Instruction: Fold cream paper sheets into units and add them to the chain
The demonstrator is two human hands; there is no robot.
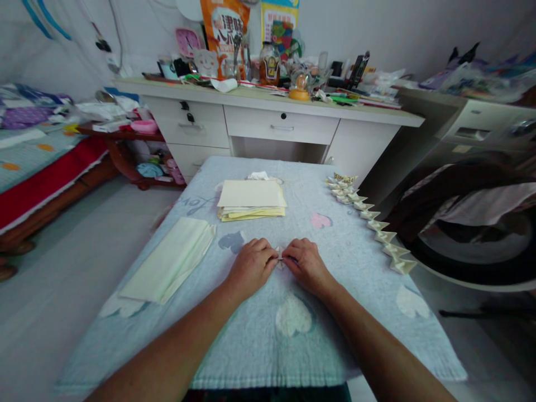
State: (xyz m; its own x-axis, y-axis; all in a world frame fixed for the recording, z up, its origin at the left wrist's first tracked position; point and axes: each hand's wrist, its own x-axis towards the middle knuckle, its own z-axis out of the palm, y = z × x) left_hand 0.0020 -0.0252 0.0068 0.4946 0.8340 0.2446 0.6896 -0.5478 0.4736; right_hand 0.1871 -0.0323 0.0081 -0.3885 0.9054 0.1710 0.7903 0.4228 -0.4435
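Observation:
Close together at the middle of the cloth-covered table (343, 312), my two hands pinch a small folded piece of paper (280, 254) between them. My left hand (253, 262) is closed on its left side, and my right hand (307, 262) on its right. The fingers hide most of the paper. Beyond my hands lies a stack of pale yellow paper sheets (252, 194). A pile of long, pale green-white folded paper (171, 259) rests slantwise to the left. Along the right side runs a row of folded paper pieces (377, 225) with pointed tips.
A white desk (285, 120) stands behind the table, crowded with a glass jar (269, 64), an orange bag (226, 33) and a pink clock (187, 42). On the right is a washing machine (473, 134). A bed (46, 162) and a low wooden shelf (119, 134) stand left.

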